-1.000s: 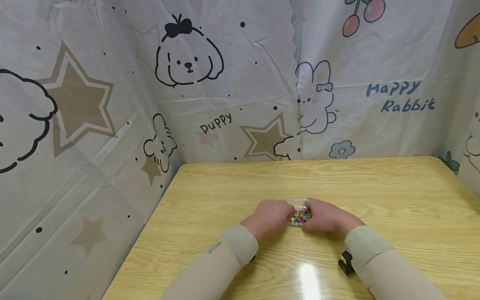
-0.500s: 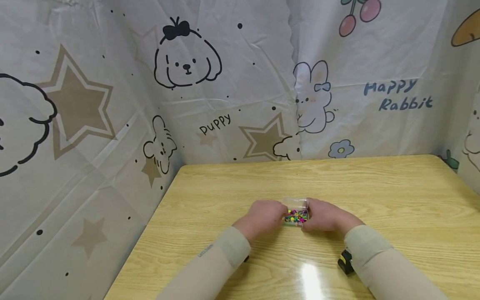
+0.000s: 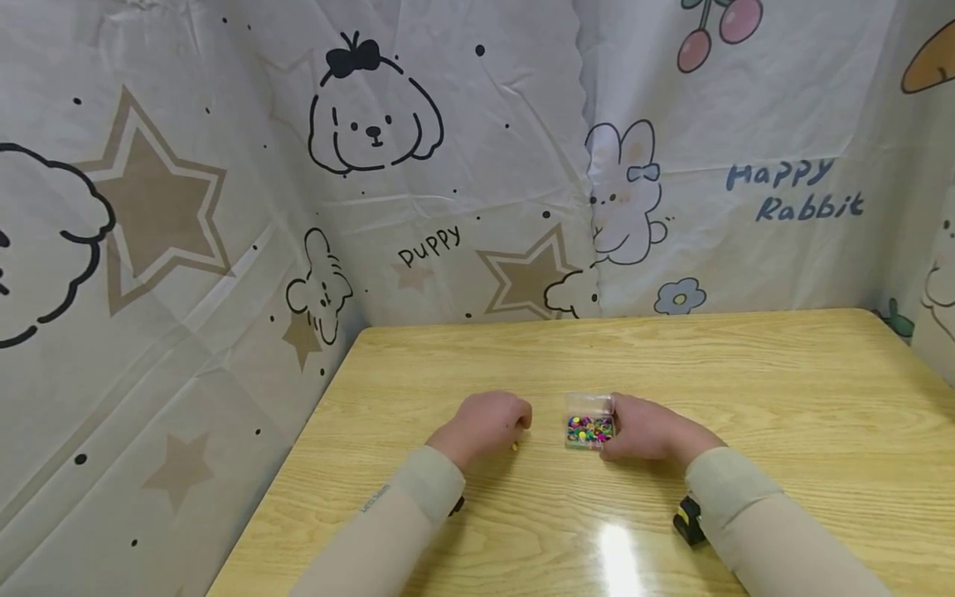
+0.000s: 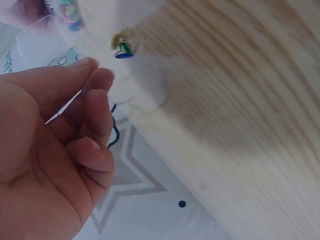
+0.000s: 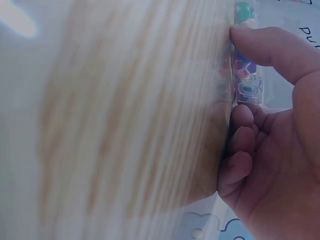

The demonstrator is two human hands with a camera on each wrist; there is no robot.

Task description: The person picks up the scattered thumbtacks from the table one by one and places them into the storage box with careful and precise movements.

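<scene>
A small clear plastic box (image 3: 570,448) with a raised lid stands on the table, filled with colourful thumbtacks (image 3: 585,433). My right hand (image 3: 645,429) grips its right side. The right wrist view shows the thumb (image 5: 267,47) along the box's edge and the other fingers bent below it. Left of the box, my left hand (image 3: 485,423) hovers low over the tabletop, thumb and fingers loosely curled. A few thumbtacks (image 4: 123,50), with blue, green and gold colouring, lie just beyond the left fingertips, apart from them; a yellow speck (image 3: 515,446) shows there in the head view.
The wooden table (image 3: 418,365) reaches back to a patterned cloth (image 3: 462,182) hanging behind and at the left. A black and yellow object (image 3: 688,521) sits at the right wrist. Light glares off the table's front (image 3: 619,555).
My left hand has drawn out of the box and moved left, and thumbtacks now show below its fingertips. The right hand stays on the box.
</scene>
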